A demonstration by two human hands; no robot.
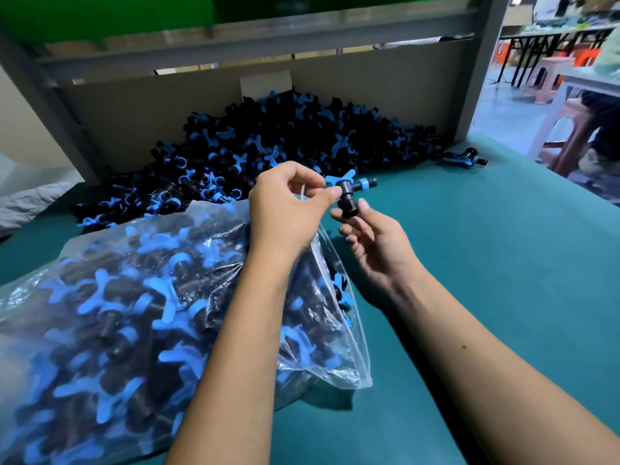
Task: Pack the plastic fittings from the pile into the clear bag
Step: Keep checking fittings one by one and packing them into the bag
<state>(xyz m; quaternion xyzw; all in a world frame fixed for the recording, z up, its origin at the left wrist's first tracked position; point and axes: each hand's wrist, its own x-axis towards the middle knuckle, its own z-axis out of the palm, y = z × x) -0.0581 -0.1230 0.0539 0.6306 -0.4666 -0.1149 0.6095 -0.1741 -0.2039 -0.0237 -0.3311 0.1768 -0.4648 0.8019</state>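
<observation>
Right hand [375, 243] pinches 1 black-and-blue fitting [350, 193] by its lower stem, just right of the bag mouth [323, 243]. Left hand [288, 206], nearer, apparently pinches the clear bag's [134, 297] rim open. Pile [268, 142] beyond.

Glossy clear plastic bag [100, 263], crinkled

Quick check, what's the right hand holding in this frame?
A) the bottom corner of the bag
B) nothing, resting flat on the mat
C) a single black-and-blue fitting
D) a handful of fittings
C: the right hand pinches one black tee fitting with blue parts, held above the green mat just past the bag's mouth, while the left hand holds the upper edge of the clear bag.
</observation>
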